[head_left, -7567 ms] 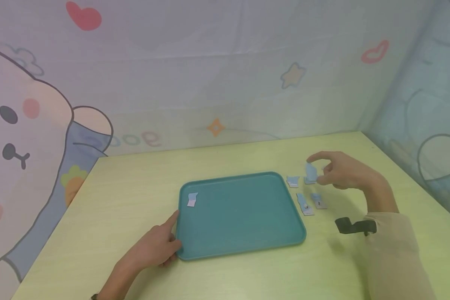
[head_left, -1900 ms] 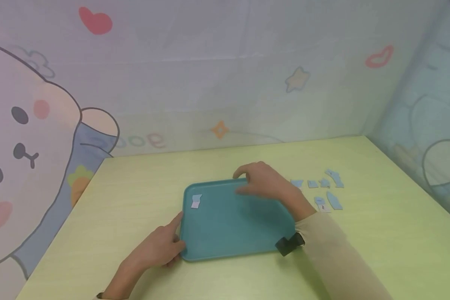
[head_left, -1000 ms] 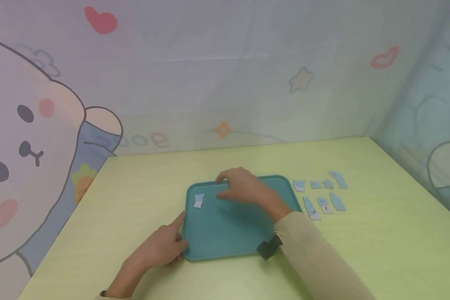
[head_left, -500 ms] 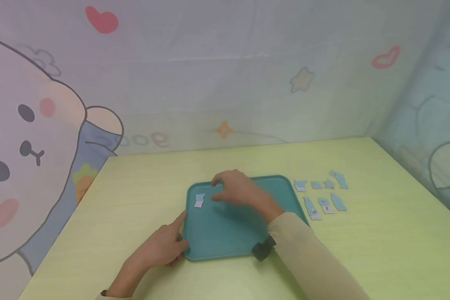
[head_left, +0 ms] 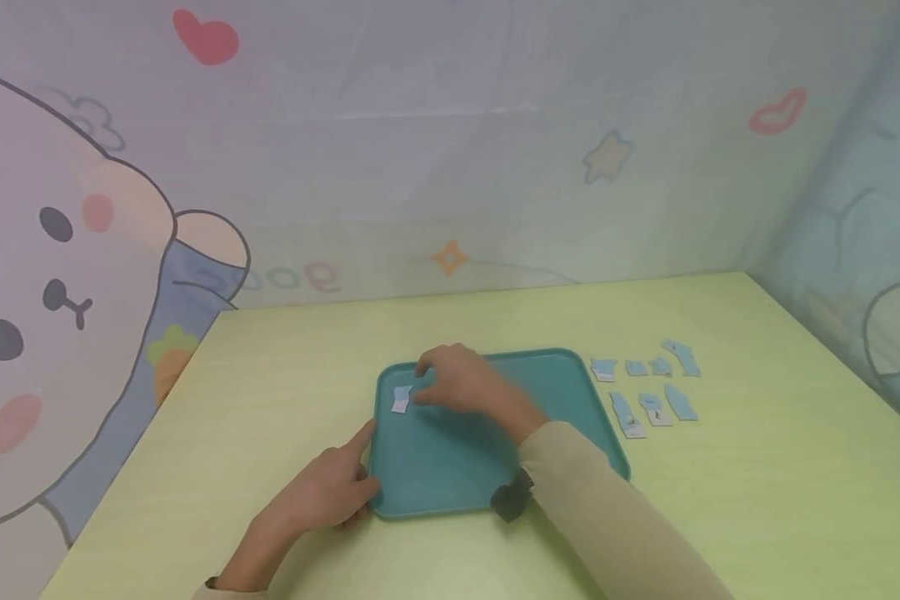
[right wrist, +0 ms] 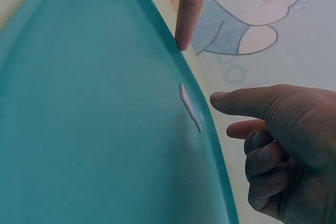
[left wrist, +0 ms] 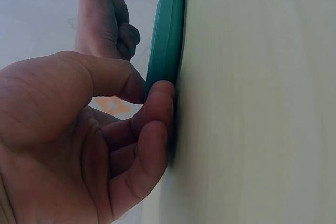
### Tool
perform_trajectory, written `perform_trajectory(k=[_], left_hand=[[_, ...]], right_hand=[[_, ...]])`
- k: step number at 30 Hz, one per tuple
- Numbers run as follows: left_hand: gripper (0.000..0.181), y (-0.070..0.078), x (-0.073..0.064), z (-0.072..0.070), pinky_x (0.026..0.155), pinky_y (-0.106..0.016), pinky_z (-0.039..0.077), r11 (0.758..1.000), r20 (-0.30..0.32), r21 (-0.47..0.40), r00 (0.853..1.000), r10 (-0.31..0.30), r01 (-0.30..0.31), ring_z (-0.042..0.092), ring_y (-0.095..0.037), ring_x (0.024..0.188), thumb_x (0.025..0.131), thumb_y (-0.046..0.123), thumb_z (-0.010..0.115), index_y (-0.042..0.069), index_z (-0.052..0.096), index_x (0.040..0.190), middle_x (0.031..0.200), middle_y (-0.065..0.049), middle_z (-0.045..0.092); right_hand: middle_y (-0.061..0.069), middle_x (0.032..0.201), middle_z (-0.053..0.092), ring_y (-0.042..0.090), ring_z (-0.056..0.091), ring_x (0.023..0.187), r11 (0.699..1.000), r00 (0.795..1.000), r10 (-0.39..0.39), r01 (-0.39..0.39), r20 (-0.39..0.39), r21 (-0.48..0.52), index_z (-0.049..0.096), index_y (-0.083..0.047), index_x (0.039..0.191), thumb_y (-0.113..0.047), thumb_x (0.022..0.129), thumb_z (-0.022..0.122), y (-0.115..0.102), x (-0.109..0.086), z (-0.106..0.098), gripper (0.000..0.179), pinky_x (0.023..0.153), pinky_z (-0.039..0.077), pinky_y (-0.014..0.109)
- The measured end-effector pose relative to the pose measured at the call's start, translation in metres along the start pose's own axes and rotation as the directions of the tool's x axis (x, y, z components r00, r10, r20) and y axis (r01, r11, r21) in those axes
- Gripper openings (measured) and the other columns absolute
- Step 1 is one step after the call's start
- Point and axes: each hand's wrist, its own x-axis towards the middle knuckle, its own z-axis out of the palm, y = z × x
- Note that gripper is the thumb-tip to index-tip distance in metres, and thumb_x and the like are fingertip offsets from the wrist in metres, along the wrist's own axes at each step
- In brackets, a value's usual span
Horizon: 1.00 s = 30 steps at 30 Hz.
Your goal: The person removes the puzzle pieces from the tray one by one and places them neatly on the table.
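In the head view, a teal tray lies on the table. Near its far left corner is one small blue-and-white puzzle piece, seen nearly edge-on in the right wrist view. My left hand holds the tray's left rim near the front corner; in the left wrist view its thumb and curled fingers pinch the edge. Above the tray, just right of the piece, hovers my right hand. Its thumb and forefinger are apart with nothing between them, the other fingers loosely curled.
Several more puzzle pieces lie in two loose rows on the table, right of the tray. A cloth backdrop with cartoon prints hangs behind the table. A black band sits on the right wrist.
My right hand, earlier pinching a piece among those at the right, has come left over the tray with nothing held, creeping toward the piece. My left hand has stayed on the rim.
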Motion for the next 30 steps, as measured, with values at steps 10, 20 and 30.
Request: perform_trajectory(k=[10, 20, 30], left_hand=[[0.083, 0.001, 0.001, 0.001, 0.053, -0.031, 0.044, 1.0, -0.014, 0.006, 1.0, -0.017, 0.017, 0.054, -0.016, 0.048, 0.094, 0.004, 0.058, -0.005, 0.018, 0.166, 0.061, -0.003, 0.062], [0.082, 0.001, 0.001, 0.001, 0.053, -0.03, 0.044, 1.0, -0.01, 0.01, 1.0, -0.015, 0.015, 0.054, -0.016, 0.048, 0.095, 0.004, 0.058, -0.006, 0.018, 0.166, 0.061, -0.002, 0.062], [0.082, 0.002, 0.001, 0.001, 0.052, -0.03, 0.043, 1.0, -0.013, 0.015, 1.0, -0.027, 0.028, 0.054, -0.016, 0.048, 0.094, 0.004, 0.058, -0.006, 0.018, 0.166, 0.061, -0.002, 0.062]], right_hand=[[0.012, 0.126, 0.075, 0.024, 0.068, 0.105, 0.999, 0.998, 0.051, -0.051, 0.021, -0.02, 0.073, -0.002, 0.127, -0.035, 0.091, 0.082, -0.004, 0.011, 0.014, 0.05, 0.097, 0.057, 0.042], [-0.001, 0.074, 0.059, 0.012, 0.045, 0.065, 0.997, 0.999, 0.046, -0.045, 0.022, -0.057, 0.074, -0.006, 0.089, -0.039, 0.09, 0.083, -0.008, 0.016, 0.021, 0.035, 0.062, 0.042, 0.029], [-0.006, 0.061, 0.034, 0.012, 0.036, 0.058, 0.994, 0.998, 0.057, -0.055, 0.026, -0.09, 0.049, -0.016, 0.064, -0.039, 0.089, 0.084, -0.015, 0.018, 0.024, 0.049, 0.054, 0.031, 0.028]])
